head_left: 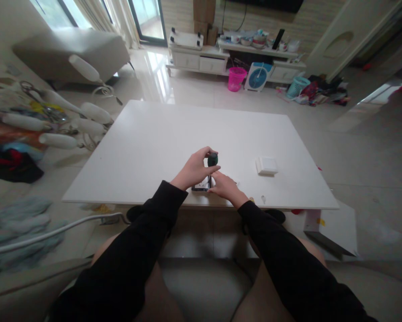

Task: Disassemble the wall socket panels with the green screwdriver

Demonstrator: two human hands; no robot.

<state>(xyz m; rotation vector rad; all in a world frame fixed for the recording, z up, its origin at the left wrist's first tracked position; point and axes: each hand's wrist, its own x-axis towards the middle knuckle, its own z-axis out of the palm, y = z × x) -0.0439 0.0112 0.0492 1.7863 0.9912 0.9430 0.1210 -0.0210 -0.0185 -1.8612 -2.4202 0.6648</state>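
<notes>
We look down on a white table [147, 147] with both black-sleeved arms reaching to its near edge, around the middle. The left hand [194, 170] comes in from the left, fingers and thumb pinched around a dark green tool handle [212, 159]. The handle stands upright and pokes out just above the fingertips. Straight below it, flat on the table, lies a small dark-framed part [201, 187], tucked between the two hands and partly hidden by them. The right hand [225, 187] sits low on the table, its fingers touching the part's right side; we cannot tell whether it clamps the part or only rests against it. The tool's tip is hidden. Well to the right lies a white square plate [267, 165], apart from both hands. A tiny pale bit [263, 198] lies by the near edge, close to the right wrist.
</notes>
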